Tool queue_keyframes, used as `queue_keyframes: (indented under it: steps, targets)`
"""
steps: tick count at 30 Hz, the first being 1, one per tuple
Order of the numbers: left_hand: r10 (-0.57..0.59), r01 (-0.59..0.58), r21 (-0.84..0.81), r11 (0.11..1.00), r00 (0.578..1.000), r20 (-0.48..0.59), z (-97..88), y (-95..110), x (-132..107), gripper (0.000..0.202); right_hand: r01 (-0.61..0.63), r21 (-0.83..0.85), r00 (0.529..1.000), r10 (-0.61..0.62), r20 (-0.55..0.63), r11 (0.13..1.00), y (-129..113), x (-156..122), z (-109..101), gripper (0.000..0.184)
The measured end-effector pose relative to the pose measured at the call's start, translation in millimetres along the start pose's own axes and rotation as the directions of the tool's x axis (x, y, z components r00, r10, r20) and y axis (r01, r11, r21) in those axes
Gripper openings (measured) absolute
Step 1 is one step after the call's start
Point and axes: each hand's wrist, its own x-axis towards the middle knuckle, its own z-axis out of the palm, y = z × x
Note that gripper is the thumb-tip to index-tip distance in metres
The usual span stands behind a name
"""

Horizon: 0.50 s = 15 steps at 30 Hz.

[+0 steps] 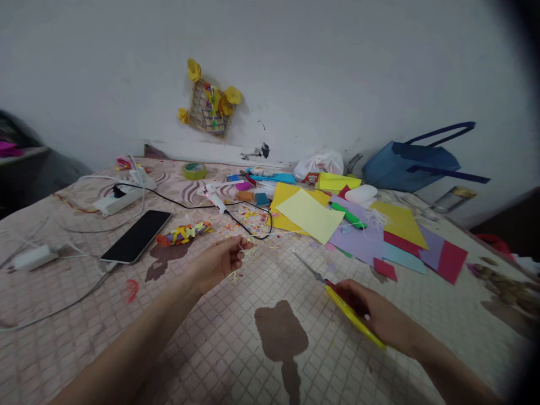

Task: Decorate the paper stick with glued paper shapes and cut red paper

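My left hand (pixel 223 260) is closed, its fingertips pinching several thin pale strands (pixel 235 275) that dangle over the table. Whether these are string or paper strips I cannot tell. In my right hand (pixel 373 312) is a pair of scissors (pixel 343 306) with yellow and red handles. Its blades point up and left, toward the gap between my hands, and touch nothing. Just beyond the left hand lies a colourful wrapped roll (pixel 184 233) of purple, orange and yellow. A white glue gun (pixel 214 197) with a black cord rests among small paper scraps (pixel 248 216).
Coloured paper sheets (pixel 310 214) spread over the back right, with a green cutter or marker (pixel 348 215) and white string (pixel 375 218) on them. A phone (pixel 137 236) and a power strip (pixel 124 194) with cables lie left. Tape (pixel 194 171) and a blue bag (pixel 411 163) stand near the wall.
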Motion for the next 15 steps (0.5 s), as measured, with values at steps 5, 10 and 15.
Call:
queue_keyframes:
  steps: [5,10,15]
  targets:
    - [-0.01,0.01,-0.008,1.0,0.999,0.035,2.8,1.3,-3.8,0.013,-0.075,0.51,0.985,-0.016,0.171,0.857,-12.8,-5.3,19.0,0.026]
    - [-0.007,0.007,0.002,1.0,0.999,0.043,4.3,2.4,-5.9,0.011,-0.003,0.771,0.984,-0.134,0.114,0.637,-16.1,9.3,48.4,0.045]
    - [-0.015,0.015,-0.014,1.0,0.999,0.031,4.9,3.9,-6.6,0.01,-0.102,0.85,0.948,-0.209,0.241,0.517,-33.4,14.1,61.2,0.057]
